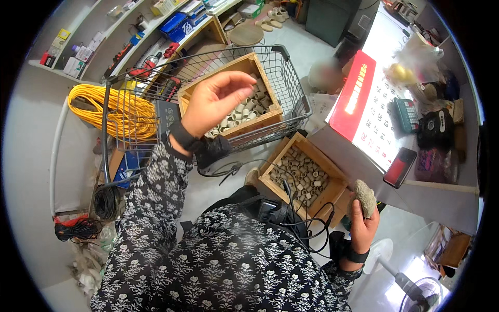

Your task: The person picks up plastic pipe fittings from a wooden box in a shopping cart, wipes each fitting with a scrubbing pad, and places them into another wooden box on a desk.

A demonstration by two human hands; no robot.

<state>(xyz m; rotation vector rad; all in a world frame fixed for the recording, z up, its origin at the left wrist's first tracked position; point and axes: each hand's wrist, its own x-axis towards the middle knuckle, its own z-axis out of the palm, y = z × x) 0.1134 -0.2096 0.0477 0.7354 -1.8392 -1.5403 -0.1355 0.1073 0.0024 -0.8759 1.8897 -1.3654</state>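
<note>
My left hand (pixel 218 103) is over a wooden box (pixel 249 126) standing in a wire shopping cart (pixel 290 84). Its fingers are curved, thumb and forefinger slightly apart, with nothing visible between them. Beneath it lie many short grey-white plastic pipe couplings (pixel 241 113). Held upright in my right hand (pixel 364 226) is a rough grey-brown lump (pixel 365 198), perhaps a stone; its material is unclear. A second wooden box (pixel 331 165), also with pipe couplings (pixel 300 173), stands low between the cart and my right hand.
A coil of yellow cable (pixel 117 113) lies by the cart's left end. Black cables (pixel 308 234) hang at my waist. On the right, a counter (pixel 425 187) bears a calendar (pixel 374 105), a calculator (pixel 405 115) and a phone (pixel 400 167). A fan (pixel 419 292) stands lower right.
</note>
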